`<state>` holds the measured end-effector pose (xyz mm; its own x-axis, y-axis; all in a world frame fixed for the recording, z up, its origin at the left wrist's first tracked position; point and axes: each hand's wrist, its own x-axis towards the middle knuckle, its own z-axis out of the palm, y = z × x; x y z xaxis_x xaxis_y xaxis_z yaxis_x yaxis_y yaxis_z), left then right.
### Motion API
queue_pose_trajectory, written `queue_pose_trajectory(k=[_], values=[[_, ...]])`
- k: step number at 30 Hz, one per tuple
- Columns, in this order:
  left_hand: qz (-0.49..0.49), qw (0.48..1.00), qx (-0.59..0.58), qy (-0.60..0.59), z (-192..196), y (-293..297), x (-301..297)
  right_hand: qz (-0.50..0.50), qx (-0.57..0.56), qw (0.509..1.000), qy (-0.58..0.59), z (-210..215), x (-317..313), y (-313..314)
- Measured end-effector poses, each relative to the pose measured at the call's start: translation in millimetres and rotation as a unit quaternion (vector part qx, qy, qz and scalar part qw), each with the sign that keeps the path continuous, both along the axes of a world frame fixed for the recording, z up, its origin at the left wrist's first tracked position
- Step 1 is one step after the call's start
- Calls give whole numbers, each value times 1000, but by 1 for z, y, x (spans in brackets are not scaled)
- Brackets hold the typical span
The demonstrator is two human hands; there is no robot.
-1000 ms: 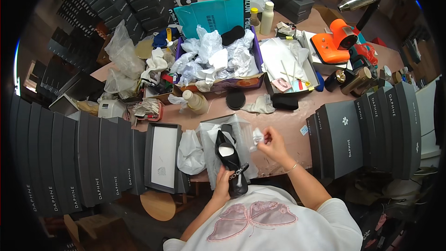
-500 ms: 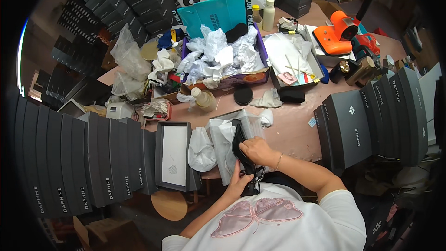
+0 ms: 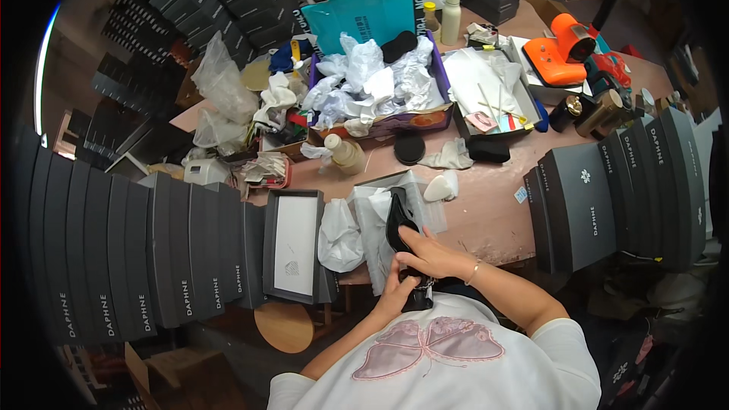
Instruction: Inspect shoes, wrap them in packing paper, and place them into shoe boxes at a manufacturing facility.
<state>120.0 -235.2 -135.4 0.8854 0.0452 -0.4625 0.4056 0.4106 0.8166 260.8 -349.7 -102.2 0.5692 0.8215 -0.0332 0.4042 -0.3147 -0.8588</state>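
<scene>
A black pointed shoe (image 3: 398, 216) with its opening upward is held close to my body, over the near part of a tissue-lined tray or box (image 3: 363, 216). My left hand (image 3: 396, 288) is closed around its near end, thumb on top, beside a shiny chain-like trim. My right hand (image 3: 439, 257) lies over the shoe's opening with fingers stretched and apart, their tips at the inside. Crumpled white tissue paper (image 3: 340, 237) sits left of the lined box. Right of that box, a cream oval pad (image 3: 438, 189) rests by a white cloth.
An open grey shoebox (image 3: 294, 247) stands at the left, next to a row of grey shoeboxes (image 3: 163, 250). More shoeboxes (image 3: 581, 205) stand at the right. Behind are a beige bottle (image 3: 345, 156), a black round lid (image 3: 409, 148), a purple paper-filled box (image 3: 444, 76) and an orange device (image 3: 554, 61).
My right hand has opened from a closed grip in the shoe to stretched fingers across it. The cream oval pad shows plainly now beside the box. The view has shifted slightly.
</scene>
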Motion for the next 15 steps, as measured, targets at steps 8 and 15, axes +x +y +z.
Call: queue_pose_trajectory(k=[8, 15], values=[[-24, 998, -60, 28, 36, 25, 9, -72, -88, 992, 60, -6, 7, 53], [114, 955, -244, 123, 2, 66, 91, -37, -73, 997, 9, -5, -12, 68]])
